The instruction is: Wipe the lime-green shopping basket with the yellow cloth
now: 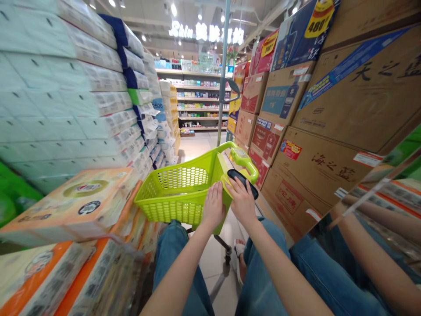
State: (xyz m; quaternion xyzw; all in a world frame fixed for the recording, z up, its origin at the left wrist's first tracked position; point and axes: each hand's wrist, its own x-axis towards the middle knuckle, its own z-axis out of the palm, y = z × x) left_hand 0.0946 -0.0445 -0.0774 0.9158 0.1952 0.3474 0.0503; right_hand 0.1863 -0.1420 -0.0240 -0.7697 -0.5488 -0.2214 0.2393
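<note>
A lime-green plastic shopping cart basket (171, 193) stands in front of me in a store aisle, with nothing visible inside. My left hand (213, 205) rests on its near rim, fingers curled over the edge. My right hand (242, 198) grips the cart's handle beside a black pad (242, 181) on the green handle bar (245, 160). My legs in blue jeans and a sandalled foot (239, 259) show below the cart.
Stacked tissue and paper packs (75, 101) wall the left side, with orange-and-white packs (75, 206) low and close. Cardboard cartons (329, 114) are piled on the right. A metal pole (223, 74) rises behind the cart. The aisle floor (197, 142) runs toward far shelves.
</note>
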